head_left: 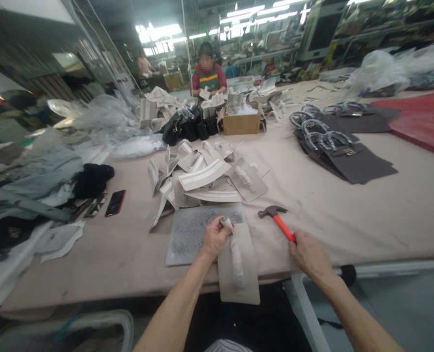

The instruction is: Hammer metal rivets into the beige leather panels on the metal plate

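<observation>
My left hand (215, 235) is closed, pinching the top end of a beige bag panel (251, 264). A strip wrapped in clear plastic (237, 261) runs down the middle of this panel, and its lower part hangs past the table's front edge. Under my left hand lies a grey, scuffed slab (187, 234). In my right hand (310, 254) is a claw hammer (283, 226), gripped by its orange-red handle; the head points left, over the table. Just behind the slab, several similar beige panels (204, 175) are heaped loosely.
A phone (115, 203) lies to the left. Dark panels with wrapped handles (363, 164) are stacked at right, near a red sheet (422, 117). Black bags (191, 127) and a cardboard box (242, 123) stand farther back. Across the table sits another person (208, 78).
</observation>
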### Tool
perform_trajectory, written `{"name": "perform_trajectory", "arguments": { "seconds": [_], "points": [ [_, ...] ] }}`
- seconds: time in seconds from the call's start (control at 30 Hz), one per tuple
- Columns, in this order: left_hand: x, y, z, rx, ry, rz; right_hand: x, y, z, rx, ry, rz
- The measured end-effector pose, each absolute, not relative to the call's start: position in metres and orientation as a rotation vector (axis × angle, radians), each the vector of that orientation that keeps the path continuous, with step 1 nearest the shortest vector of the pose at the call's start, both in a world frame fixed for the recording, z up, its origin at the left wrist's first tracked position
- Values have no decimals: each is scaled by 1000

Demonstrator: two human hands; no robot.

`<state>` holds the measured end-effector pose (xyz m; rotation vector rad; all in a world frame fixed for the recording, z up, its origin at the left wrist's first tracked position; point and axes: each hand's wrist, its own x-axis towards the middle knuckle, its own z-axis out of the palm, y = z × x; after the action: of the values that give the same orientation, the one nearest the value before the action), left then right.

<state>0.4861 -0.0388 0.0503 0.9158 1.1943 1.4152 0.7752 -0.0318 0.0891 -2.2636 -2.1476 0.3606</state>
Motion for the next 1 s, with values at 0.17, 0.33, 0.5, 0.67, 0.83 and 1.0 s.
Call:
{"name": "perform_trajectory", "arguments": {
  "seconds": [0.17, 0.33, 0.5, 0.67, 0.83, 1.0],
  "points": [
    [489, -41, 49, 998, 1223, 1402, 761, -30, 99, -2013, -1484, 1287],
    [494, -47, 59, 1082, 1285, 1413, 725, -52, 107, -1759, -1155, 1650],
    [493, -54, 70, 1290, 1348, 1376, 707, -65, 136, -1678, -1032, 1656],
    [490, -58, 68, 1493, 1376, 1304, 706, -72, 181, -1568, -1753, 916],
    [490, -56, 61, 1573, 1431, 1271, 708, -78, 186, -1626, -2385, 502],
    [490, -57, 65, 1600, 1396, 1298, 709, -76, 228, -1491, -2267, 266]
  ]
}}
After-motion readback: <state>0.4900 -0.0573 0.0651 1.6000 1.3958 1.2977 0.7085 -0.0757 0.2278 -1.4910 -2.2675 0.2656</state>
